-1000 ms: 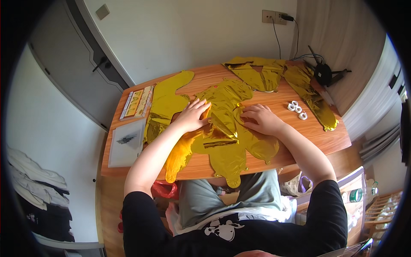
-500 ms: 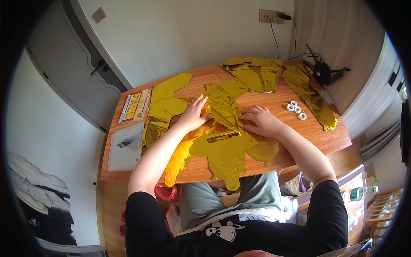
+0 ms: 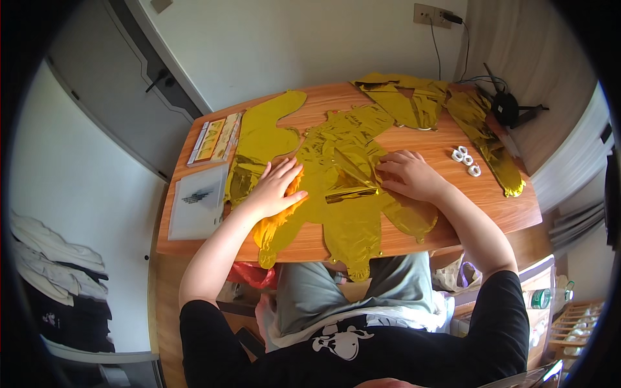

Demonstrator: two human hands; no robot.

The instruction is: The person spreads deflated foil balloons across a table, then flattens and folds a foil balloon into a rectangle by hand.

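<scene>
Two flat packs lie at the left end of the wooden counter (image 3: 508,210): a translucent sleeve (image 3: 196,208) with dark marks near its middle, nearer to me, and beyond it a printed pack (image 3: 215,139) in yellow and white. Just right of these a gold foil piece (image 3: 264,132) with a curved outline lies flat, reaching toward the far edge.

My left hand (image 3: 275,187) is palm down, fingers spread and thumb out to the right, pressing on foil rather than closing around it. From under it a crumpled, orange-looking strip (image 3: 273,226) runs toward the near edge.

The large gold foil shape (image 3: 343,216) covers the middle of the counter, between and partly under my hands. Its rounded lobes point toward me, one hanging slightly over the near edge, and a creased flap (image 3: 352,192) stands out on its surface.

My right hand (image 3: 411,173) rests on its right side, fingers together and a little bent; I cannot tell whether they pinch the foil. Beyond lies another foil piece (image 3: 401,100). Farther right sit four small white rolls (image 3: 467,160), then a long foil strip (image 3: 485,139) and a black router (image 3: 508,108).
</scene>
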